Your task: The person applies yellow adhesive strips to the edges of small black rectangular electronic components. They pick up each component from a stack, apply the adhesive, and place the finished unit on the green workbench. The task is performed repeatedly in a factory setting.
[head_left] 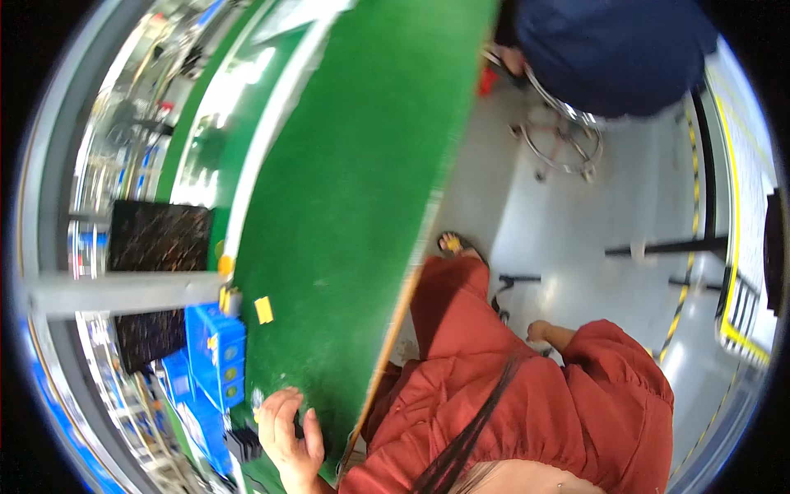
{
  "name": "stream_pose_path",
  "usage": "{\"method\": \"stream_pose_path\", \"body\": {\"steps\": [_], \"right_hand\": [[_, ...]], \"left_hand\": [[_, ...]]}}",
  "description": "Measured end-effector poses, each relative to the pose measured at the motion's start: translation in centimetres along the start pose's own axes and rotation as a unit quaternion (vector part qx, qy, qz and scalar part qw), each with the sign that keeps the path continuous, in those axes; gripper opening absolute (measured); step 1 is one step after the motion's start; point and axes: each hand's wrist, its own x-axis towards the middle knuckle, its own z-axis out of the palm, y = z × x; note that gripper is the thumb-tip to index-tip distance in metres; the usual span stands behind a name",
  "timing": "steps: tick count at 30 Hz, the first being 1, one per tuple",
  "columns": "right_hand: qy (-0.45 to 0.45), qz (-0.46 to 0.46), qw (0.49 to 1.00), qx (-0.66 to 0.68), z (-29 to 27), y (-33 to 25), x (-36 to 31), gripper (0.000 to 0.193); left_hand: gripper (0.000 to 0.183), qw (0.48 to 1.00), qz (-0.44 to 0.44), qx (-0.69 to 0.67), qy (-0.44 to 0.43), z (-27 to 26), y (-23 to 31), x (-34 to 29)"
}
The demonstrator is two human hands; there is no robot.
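Observation:
My left hand is low over the green-topped table, near its left edge. Its fingers are slightly bent, and the thumb stands apart from them. A dark thing shows between thumb and fingers; blur hides its kind and whether I touch it. Beside the fingertips lies a small pale and yellow thing, too smeared to name. A stack of black flat pieces sits just left of the hand. My right hand is not in view.
Blue bins stand left of my hand, with a yellow piece on the table beyond. A grey post crosses in front of a dark screen. To the right are a wheeled stool and a person in dark blue.

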Motion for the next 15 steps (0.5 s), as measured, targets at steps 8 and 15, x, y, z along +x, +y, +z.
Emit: {"method": "stream_pose_path", "body": {"steps": [8,15], "right_hand": [[0.128,-0.127,0.984,0.0,-30.7,-10.0,-23.3,0.027],[-0.108,-0.447,0.871,-0.174,-40.3,-31.5,-43.0,0.019]], "left_hand": [[0.024,0.976,-0.149,0.03,0.158,-5.6,-7.7,-4.2],[0.019,0.931,-0.269,-0.042,0.243,-5.4,-11.4,-9.4]]}}
